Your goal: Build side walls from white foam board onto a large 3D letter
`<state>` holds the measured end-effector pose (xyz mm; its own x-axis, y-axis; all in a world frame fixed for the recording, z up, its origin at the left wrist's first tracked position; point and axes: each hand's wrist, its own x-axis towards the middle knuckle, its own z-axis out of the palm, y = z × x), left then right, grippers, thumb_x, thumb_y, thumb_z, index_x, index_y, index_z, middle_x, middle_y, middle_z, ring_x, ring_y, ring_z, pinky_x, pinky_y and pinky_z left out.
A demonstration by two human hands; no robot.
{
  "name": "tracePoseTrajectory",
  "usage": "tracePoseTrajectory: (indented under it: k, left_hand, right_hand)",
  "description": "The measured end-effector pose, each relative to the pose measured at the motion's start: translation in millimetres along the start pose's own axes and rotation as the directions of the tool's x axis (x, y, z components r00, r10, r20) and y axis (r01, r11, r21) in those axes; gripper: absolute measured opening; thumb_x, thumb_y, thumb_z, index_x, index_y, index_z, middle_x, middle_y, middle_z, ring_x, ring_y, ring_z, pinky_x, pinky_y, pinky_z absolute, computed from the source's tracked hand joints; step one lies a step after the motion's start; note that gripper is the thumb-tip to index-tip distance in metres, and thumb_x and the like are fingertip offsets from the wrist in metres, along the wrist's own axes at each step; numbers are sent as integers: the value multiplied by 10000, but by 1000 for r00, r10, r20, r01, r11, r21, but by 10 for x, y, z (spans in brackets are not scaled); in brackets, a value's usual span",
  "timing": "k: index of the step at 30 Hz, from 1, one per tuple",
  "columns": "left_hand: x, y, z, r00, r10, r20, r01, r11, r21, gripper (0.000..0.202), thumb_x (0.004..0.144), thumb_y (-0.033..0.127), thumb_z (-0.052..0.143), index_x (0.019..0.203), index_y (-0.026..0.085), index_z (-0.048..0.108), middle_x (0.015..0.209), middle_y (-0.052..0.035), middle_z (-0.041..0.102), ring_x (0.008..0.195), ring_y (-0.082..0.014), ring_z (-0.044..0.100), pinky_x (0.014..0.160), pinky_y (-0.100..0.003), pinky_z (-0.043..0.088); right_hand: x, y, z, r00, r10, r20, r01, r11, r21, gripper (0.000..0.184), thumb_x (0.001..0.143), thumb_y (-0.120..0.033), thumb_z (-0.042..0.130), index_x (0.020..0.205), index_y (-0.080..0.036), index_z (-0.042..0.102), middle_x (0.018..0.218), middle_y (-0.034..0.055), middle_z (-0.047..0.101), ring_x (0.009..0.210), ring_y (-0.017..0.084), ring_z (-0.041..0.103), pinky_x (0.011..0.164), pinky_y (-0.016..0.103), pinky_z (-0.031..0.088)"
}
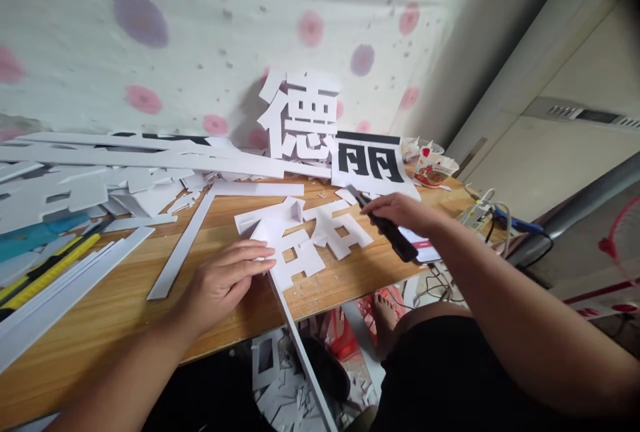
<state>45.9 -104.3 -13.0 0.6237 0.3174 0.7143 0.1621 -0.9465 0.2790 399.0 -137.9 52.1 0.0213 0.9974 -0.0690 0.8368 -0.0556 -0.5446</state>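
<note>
Wooden tabletop (125,312), white character cutout (313,257) lying flat near front edge.
Left hand (225,279) holds long white strip (300,342) against cutout's side, seemingly to steady its overhanging length; right hand (400,211) grips black utility knife (395,237), apart from strip.

A single camera on the person's head looked forward and steeply down, from close above the lap (440,365). The left forearm (140,359) and right forearm (515,279) reached in, large, from the lower sides. The left hand (233,279) lay left of centre, the right hand (400,212) farther off. Around the hands the table (235,322) sloped up rightward; beyond them stood a sheet (240,25).
</note>
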Motion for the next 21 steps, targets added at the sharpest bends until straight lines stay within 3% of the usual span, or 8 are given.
tracePoseTrajectory:
  k: [3,6,8,10,13,17,19,21]
  left_hand:
    - [1,-5,8,1000,-22,17,22,1000,-22,419,840,-36,480,1065,259,675,1069,-48,706,1096,-182,626,958,-357,536]
    - [5,1,9,998,-51,36,52,999,-13,405,849,-20,482,1055,266,681,1065,-45,710,1088,-195,631,942,-381,545]
    - [10,10,7,997,-63,43,63,998,-2,396,854,-7,480,1045,271,687,1064,-42,713,1076,-198,638,924,-384,555]
    - [13,18,5,996,-73,49,72,997,5,391,853,-4,487,1045,270,689,1067,-38,713,1075,-197,639,922,-387,557]
    - [12,25,3,993,-94,66,93,996,19,372,852,4,506,1051,263,685,1078,-36,708,1085,-196,634,936,-402,552]
    - [11,33,5,991,-106,83,104,994,22,373,848,-7,514,1042,265,681,1075,-27,704,1096,-203,628,940,-422,547]
    - [13,37,8,990,-109,89,108,994,12,388,840,-24,516,1040,265,679,1080,-24,700,1100,-210,627,944,-429,542]
    - [13,39,10,988,-120,95,119,993,9,398,837,-31,516,1048,267,675,1093,-19,694,1106,-216,624,951,-435,534]
  right_hand:
    - [-136,-42,-42,994,-92,-51,105,880,463,430,837,-303,374,1173,-128,578,955,131,721,833,244,704,724,405,563]
    - [-195,-120,9,975,-99,-201,222,531,817,341,784,-270,518,1113,-206,580,892,59,718,813,198,698,718,362,570]
    - [-189,-174,40,953,-71,-293,296,403,866,330,751,-221,611,1078,-257,586,872,-3,702,806,154,684,697,299,562]
    - [-168,-223,56,946,-64,-319,319,376,870,356,716,-193,671,1054,-270,591,808,-39,680,753,130,669,628,250,544]
    - [-142,-285,93,948,-63,-311,311,373,874,251,669,-200,736,890,-231,621,557,-90,577,467,83,551,461,213,471]
    - [-137,-380,239,887,-56,-458,429,467,773,205,764,-315,723,697,-189,575,493,-87,514,337,31,392,359,186,353]
    - [-142,-437,330,908,-167,-384,412,519,749,223,794,-354,705,750,-175,580,591,-55,573,383,37,447,358,178,345]
    - [-154,-500,406,924,-321,-206,360,553,752,240,802,-368,696,804,-164,569,612,-49,572,421,50,486,383,181,378]
